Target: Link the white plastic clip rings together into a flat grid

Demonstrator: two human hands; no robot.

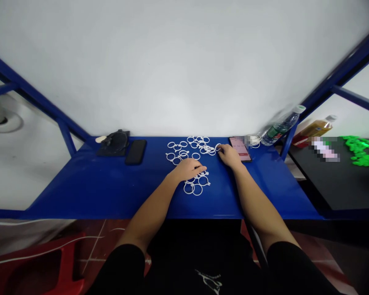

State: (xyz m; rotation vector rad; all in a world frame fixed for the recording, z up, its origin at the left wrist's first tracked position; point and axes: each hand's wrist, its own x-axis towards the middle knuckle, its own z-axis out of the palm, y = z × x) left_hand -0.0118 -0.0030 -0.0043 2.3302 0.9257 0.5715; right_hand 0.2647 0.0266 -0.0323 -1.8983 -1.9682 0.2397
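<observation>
Several white plastic rings with small tabs [197, 189] lie scattered and partly overlapping on the blue table [110, 188]. My left hand [187, 169] rests palm down over the near group, its fingers apart and pointing right, and it hides some rings beneath it. At the right end of the far group, my right hand [229, 155] has its fingertips closed on the edge of a white ring [218, 147]. Part of that ring is hidden behind the fingers.
A phone with a lit screen [241, 149] lies just right of my right hand. Beyond it are a white cable [254, 141] and a leaning clear bottle [283, 126]. A dark phone [135, 152] and a black pouch [114, 143] lie left. Blue frame posts [68, 138] edge the table.
</observation>
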